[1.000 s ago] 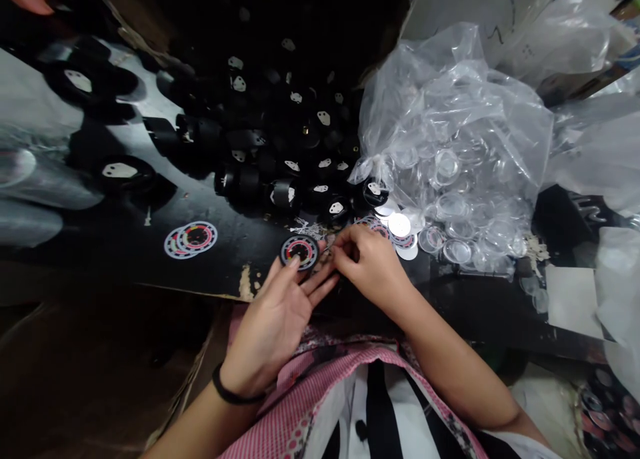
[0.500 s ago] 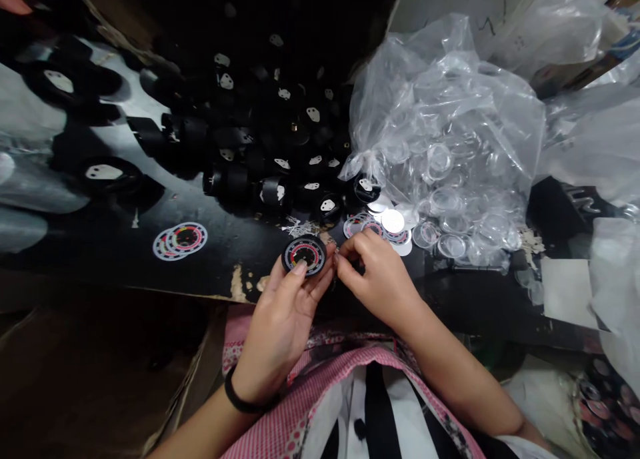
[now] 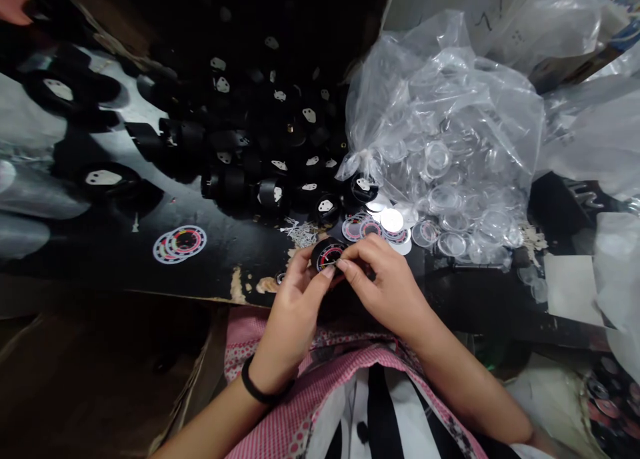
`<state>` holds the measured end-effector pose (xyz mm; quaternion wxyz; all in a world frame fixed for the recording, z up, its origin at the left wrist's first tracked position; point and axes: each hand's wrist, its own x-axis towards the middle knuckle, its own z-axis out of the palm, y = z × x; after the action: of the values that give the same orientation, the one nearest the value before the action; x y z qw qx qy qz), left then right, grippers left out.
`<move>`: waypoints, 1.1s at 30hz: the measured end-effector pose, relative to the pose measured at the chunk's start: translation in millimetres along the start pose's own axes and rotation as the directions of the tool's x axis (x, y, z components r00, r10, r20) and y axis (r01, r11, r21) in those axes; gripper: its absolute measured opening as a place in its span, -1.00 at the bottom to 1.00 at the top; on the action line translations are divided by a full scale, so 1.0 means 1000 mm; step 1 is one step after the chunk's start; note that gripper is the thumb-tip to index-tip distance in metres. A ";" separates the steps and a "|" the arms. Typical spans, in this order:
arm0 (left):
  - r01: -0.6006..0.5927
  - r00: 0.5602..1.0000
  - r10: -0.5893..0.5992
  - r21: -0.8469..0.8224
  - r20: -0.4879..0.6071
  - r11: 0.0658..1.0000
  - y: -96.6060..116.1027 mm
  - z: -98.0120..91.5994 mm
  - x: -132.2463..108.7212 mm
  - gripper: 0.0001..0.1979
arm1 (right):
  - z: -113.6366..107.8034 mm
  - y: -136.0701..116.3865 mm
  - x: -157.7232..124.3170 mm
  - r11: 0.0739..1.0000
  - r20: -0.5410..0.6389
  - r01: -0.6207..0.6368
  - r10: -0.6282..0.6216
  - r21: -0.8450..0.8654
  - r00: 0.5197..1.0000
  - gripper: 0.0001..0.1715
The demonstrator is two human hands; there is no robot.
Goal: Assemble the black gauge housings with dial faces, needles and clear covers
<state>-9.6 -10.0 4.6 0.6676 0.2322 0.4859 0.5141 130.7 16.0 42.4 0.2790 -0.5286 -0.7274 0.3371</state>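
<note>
A round black gauge (image 3: 327,253) with a red, white and black dial is gripped by my left hand (image 3: 295,305), its thumb on the near rim. The face is tilted. My right hand (image 3: 387,275) is pinched at the gauge's right side, fingertips against the dial; what they hold is too small to make out. Just beyond the gauge lies a small heap of thin white pointers (image 3: 301,233). Several printed dial discs (image 3: 371,227) and plain silvery discs (image 3: 391,220) lie past my right hand. Two more dial discs (image 3: 186,244) overlap on the left.
Many black gauge housings (image 3: 270,195) with pale plates crowd the back of the black bench (image 3: 110,262). A clear plastic bag (image 3: 445,105) of transparent round covers stands at the right back. A white card (image 3: 573,289) lies farther right. The bench's front edge is worn.
My left hand has moved the gauge right and tilted its face. My right fingertips, earlier apart from the dial beside the gauge, now meet it.
</note>
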 end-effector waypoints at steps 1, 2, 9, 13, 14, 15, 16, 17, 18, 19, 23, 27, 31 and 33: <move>-0.004 1.000 0.004 0.005 0.012 1.000 -0.002 -0.002 0.000 -0.70 | 0.000 0.000 0.000 1.000 -0.008 -0.002 0.003 0.018 1.000 -0.87; -0.011 1.000 0.011 0.014 0.020 1.000 -0.003 -0.003 0.000 -0.71 | 0.000 0.000 -0.001 0.999 -0.014 -0.007 0.007 0.034 1.000 -0.87; -0.033 0.999 0.032 0.076 0.020 0.997 -0.001 -0.006 -0.004 -0.73 | 0.001 -0.001 -0.004 0.999 -0.005 0.006 -0.006 0.036 1.000 -0.87; -0.036 0.999 0.033 0.103 0.028 0.994 0.000 -0.006 -0.006 -0.72 | 0.002 -0.001 -0.005 0.998 -0.022 0.025 -0.024 0.057 0.999 -0.87; -0.041 0.999 0.037 0.124 0.030 0.991 0.001 -0.006 -0.006 -0.72 | 0.002 -0.001 -0.005 0.998 -0.024 0.028 -0.027 0.056 0.999 -0.87; -0.053 0.998 0.049 0.154 0.031 0.987 0.002 -0.006 -0.006 -0.72 | 0.002 -0.001 -0.006 0.998 -0.025 0.030 -0.029 0.053 0.999 -0.87; -0.073 0.997 0.068 0.188 0.032 0.980 0.003 -0.006 -0.007 -0.73 | 0.002 -0.001 -0.006 0.998 -0.023 0.030 -0.029 0.049 0.999 -0.87; -0.100 0.995 0.095 0.223 0.032 0.970 0.004 -0.005 -0.007 -0.74 | 0.001 -0.001 -0.006 0.998 -0.020 0.029 -0.028 0.049 0.999 -0.87; -0.134 0.991 0.130 0.257 0.033 0.957 0.005 -0.005 -0.007 -0.76 | 0.001 -0.002 -0.007 0.998 -0.019 0.027 -0.026 0.053 0.999 -0.86; -0.171 0.985 0.168 0.289 0.033 0.942 0.006 -0.004 -0.008 -0.78 | 0.001 -0.003 -0.008 0.998 -0.019 0.024 -0.022 0.061 1.000 -0.85; -0.273 0.959 0.279 0.397 0.044 0.876 0.009 -0.004 -0.010 -0.80 | 0.000 -0.007 -0.014 0.997 -0.019 -0.013 0.014 0.078 1.000 -0.79; -0.261 0.957 0.289 0.448 0.006 0.855 0.011 -0.005 -0.013 -0.77 | 0.006 -0.011 -0.015 0.994 -0.009 -0.045 0.046 0.102 0.999 -0.76; -0.133 0.984 0.167 0.380 -0.060 0.915 0.011 -0.007 -0.012 -0.74 | 0.009 -0.013 -0.010 0.988 0.019 -0.121 0.120 0.100 0.993 -0.71; 0.003 0.994 0.026 0.260 -0.106 0.965 0.010 -0.009 -0.008 -0.72 | -0.001 -0.010 -0.012 0.991 0.057 -0.120 0.116 0.063 0.992 -0.65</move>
<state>-22.1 -15.8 12.4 0.6008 0.2923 0.5834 0.4618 129.1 2.2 50.7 0.2565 -0.5521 -0.6904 0.3908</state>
